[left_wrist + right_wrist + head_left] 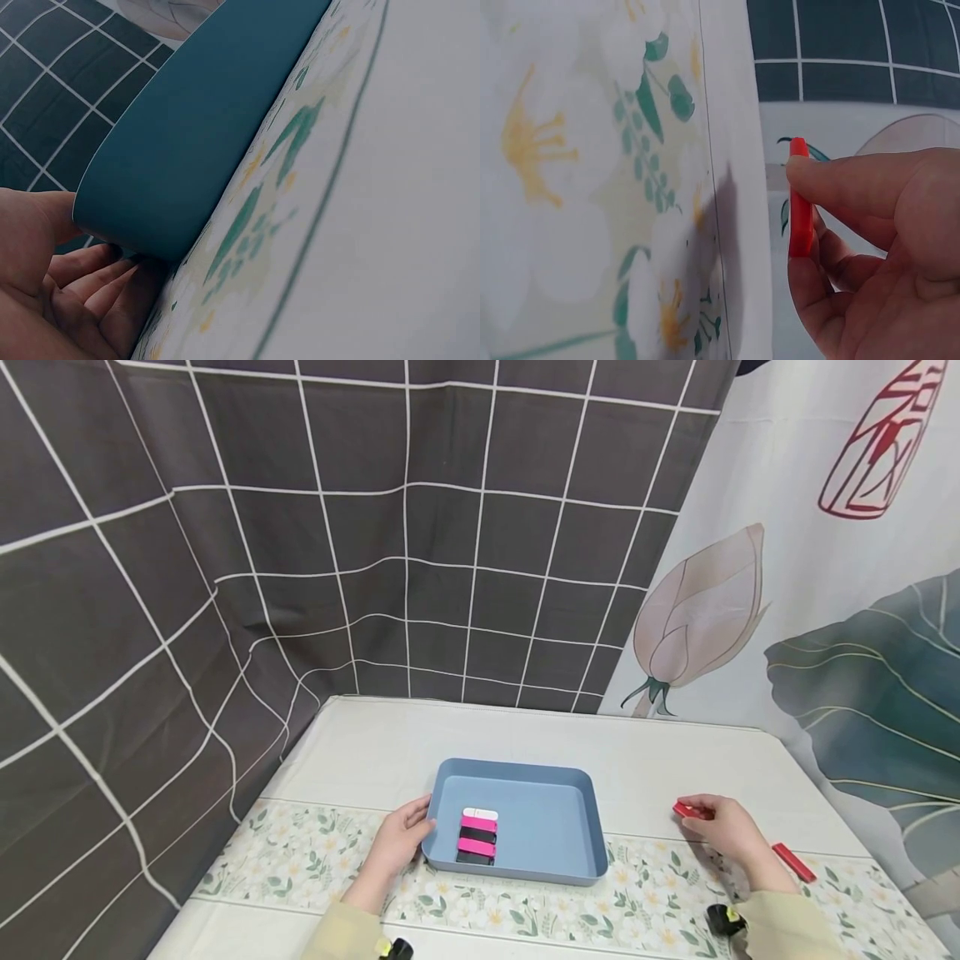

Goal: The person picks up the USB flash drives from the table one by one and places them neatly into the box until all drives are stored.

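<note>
At the left end of the blue tray (540, 868), my left hand (399, 833) grips the wall. The left wrist view shows the thumb over the rim and the fingers (97, 277) curled against the outside of the tray (180, 142). Off to the tray's right, my right hand (723, 827) pinches a small flat red bar (692, 811) between thumb and fingers. The right wrist view has this red bar (801, 206) held on edge, apart from the cloth. Behind that hand, a second red bar (793, 862) lies on the table.
Inside the tray's left part lie a white bar (480, 814), pink bars (477, 823) and black bars (477, 836), stacked in a row. A floral band (637, 881) crosses the white tablecloth (525, 735). Dark checked curtain (442, 527) hangs behind and left, a printed white one (795, 560) right.
</note>
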Available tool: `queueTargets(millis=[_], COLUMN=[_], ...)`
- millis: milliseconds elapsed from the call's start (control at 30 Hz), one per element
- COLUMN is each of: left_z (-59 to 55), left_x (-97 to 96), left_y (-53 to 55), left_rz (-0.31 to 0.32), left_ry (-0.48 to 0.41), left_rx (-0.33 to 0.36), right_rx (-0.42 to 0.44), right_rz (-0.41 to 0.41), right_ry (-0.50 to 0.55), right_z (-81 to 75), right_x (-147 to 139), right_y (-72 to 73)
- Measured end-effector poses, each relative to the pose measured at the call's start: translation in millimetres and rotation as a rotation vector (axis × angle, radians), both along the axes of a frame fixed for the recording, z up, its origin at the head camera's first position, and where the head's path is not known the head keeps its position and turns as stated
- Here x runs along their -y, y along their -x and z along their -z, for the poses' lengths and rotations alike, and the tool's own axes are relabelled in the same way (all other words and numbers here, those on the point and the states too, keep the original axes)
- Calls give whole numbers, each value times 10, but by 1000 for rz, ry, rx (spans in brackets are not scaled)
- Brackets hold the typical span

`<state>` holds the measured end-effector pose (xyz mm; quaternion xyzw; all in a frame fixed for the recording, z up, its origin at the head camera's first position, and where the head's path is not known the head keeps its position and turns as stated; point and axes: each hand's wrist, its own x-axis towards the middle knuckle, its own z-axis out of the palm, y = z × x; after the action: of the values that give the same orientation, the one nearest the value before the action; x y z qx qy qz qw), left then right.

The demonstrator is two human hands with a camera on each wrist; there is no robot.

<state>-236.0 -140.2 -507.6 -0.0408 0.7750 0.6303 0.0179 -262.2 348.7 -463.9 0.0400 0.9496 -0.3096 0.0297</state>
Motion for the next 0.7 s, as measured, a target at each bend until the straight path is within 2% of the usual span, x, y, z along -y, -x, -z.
queueTargets(millis=[467, 700], left_z=[18, 11], left_x=[6, 3], left_y=[-1, -2], left_rz=[2, 7], left_ry=[5, 10], left_rx=[-2, -6], right_rx=[-69, -138], right_rz=[-50, -95], right_ry=[-30, -53], right_z=[-117, -153], right_x=[127, 200], right_y=[21, 21])
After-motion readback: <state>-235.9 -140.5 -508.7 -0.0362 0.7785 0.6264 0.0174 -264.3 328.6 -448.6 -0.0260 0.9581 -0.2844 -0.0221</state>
